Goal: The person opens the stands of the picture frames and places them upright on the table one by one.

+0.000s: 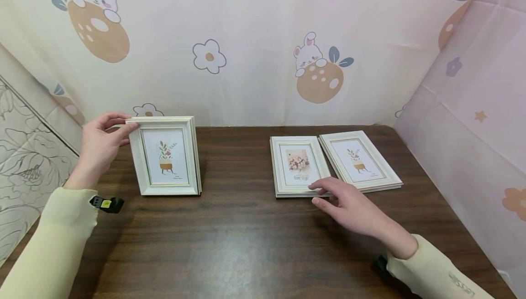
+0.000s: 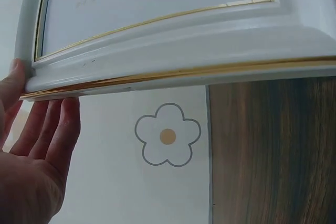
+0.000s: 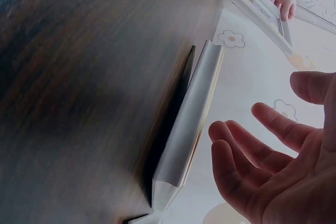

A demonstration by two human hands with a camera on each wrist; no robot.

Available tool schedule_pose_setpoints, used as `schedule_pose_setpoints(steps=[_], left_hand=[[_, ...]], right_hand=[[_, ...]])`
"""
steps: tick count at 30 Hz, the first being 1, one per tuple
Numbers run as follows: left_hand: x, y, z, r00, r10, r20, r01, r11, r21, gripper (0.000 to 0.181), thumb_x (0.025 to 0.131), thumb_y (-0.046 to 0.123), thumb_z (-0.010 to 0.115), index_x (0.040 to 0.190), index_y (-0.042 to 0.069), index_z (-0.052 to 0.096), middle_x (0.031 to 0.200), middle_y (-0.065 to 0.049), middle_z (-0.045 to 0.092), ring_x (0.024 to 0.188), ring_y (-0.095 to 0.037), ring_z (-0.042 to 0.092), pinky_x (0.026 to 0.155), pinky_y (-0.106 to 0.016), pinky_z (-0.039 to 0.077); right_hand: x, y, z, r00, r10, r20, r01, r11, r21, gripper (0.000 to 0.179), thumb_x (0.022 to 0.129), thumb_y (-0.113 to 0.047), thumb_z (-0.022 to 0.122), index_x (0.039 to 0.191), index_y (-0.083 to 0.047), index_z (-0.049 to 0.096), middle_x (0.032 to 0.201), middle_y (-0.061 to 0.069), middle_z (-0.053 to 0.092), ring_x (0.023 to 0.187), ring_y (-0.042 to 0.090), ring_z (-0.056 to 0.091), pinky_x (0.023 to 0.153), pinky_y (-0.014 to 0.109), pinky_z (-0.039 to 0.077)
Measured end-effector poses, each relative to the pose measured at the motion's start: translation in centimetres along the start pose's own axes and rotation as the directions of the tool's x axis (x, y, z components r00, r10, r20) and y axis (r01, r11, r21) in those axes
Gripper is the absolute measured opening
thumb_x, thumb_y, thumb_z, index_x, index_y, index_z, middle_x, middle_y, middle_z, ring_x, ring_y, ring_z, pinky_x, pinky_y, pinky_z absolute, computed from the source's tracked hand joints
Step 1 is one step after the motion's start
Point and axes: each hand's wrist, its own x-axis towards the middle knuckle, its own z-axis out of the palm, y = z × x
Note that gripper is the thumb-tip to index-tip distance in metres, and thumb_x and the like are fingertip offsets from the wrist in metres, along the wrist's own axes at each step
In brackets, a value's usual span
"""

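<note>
On the left, a white picture frame with a potted-plant print stands tilted on the table. My left hand pinches its upper left corner, thumb on the front and fingers behind, which the left wrist view also shows on the frame's edge. My right hand hovers over the near edge of a second white frame, which lies flat with a flower picture. Its loosely bent fingers look apart from that frame in the right wrist view. A third white frame, also with a plant print, lies flat beside the second.
The dark wooden table reaches back to a patterned curtain with rabbits and flowers. More patterned cloth hangs along the right side. A black wrist device sits at my left sleeve.
</note>
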Motion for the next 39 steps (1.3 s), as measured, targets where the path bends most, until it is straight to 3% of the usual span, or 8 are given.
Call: schedule_pose_setpoints(steps=[7,12,22,25,30,39], left_hand=[[-0.7,0.2,0.1,0.999,0.044,-0.01,-0.045,0.99,-0.134,0.028,0.088,0.015,0.077,0.113,0.008,0.065,0.101,0.01,0.068,0.082,-0.002,0.067,0.066,-0.019,0.056],[-1.1,0.4,0.3,0.997,0.075,-0.026,-0.08,0.954,-0.29,0.024,0.086,0.005,0.078,0.107,0.005,0.067,0.098,0.006,0.07,0.082,-0.003,0.068,0.064,-0.019,0.056],[-1.5,1.2,1.2,0.984,0.169,-0.063,-0.18,0.902,-0.393,0.024,0.084,-0.005,0.076,0.107,0.002,0.07,0.097,0.002,0.073,0.083,-0.006,0.07,0.062,-0.019,0.056],[-1.5,1.5,1.6,0.979,0.193,-0.059,-0.199,0.877,-0.438,0.025,0.084,-0.009,0.074,0.107,0.0,0.071,0.097,0.0,0.073,0.083,-0.007,0.07,0.062,-0.02,0.056],[-1.4,1.9,2.2,0.965,0.26,-0.016,-0.227,0.809,-0.542,0.025,0.085,-0.014,0.069,0.109,-0.004,0.069,0.099,-0.004,0.074,0.086,-0.01,0.07,0.061,-0.021,0.057],[-1.0,2.1,4.2,0.951,0.306,0.048,-0.192,0.704,-0.684,0.021,0.087,-0.015,0.064,0.107,-0.007,0.068,0.099,-0.009,0.073,0.084,-0.013,0.069,0.061,-0.024,0.058]], right_hand=[[-0.2,0.0,0.0,1.0,-0.014,-0.007,0.014,1.0,-0.008,0.03,0.098,-0.031,0.065,0.123,-0.014,0.065,0.117,0.0,0.066,0.1,0.015,0.063,0.079,0.041,0.053],[-0.2,0.1,0.1,1.0,-0.016,-0.008,0.016,1.0,-0.01,0.03,0.098,-0.031,0.065,0.123,-0.015,0.065,0.117,-0.001,0.065,0.099,0.015,0.063,0.079,0.041,0.053],[0.6,-0.1,-0.5,0.999,-0.048,-0.022,0.048,0.999,-0.008,0.031,0.099,-0.031,0.064,0.124,-0.014,0.064,0.12,-0.001,0.065,0.102,0.014,0.063,0.08,0.04,0.055],[0.9,-0.3,-0.7,0.998,-0.056,-0.032,0.056,0.998,0.009,0.03,0.099,-0.029,0.064,0.124,-0.013,0.064,0.121,-0.002,0.064,0.105,0.017,0.064,0.081,0.039,0.056],[1.1,-0.7,-0.7,0.998,-0.059,-0.03,0.06,0.998,0.033,0.03,0.099,-0.031,0.064,0.124,-0.014,0.064,0.122,-0.003,0.064,0.105,0.017,0.064,0.082,0.037,0.056],[1.3,-1.8,0.1,0.995,-0.1,-0.015,0.1,0.994,0.048,0.03,0.099,-0.03,0.064,0.124,-0.015,0.063,0.12,-0.002,0.065,0.105,0.015,0.063,0.082,0.041,0.055]])
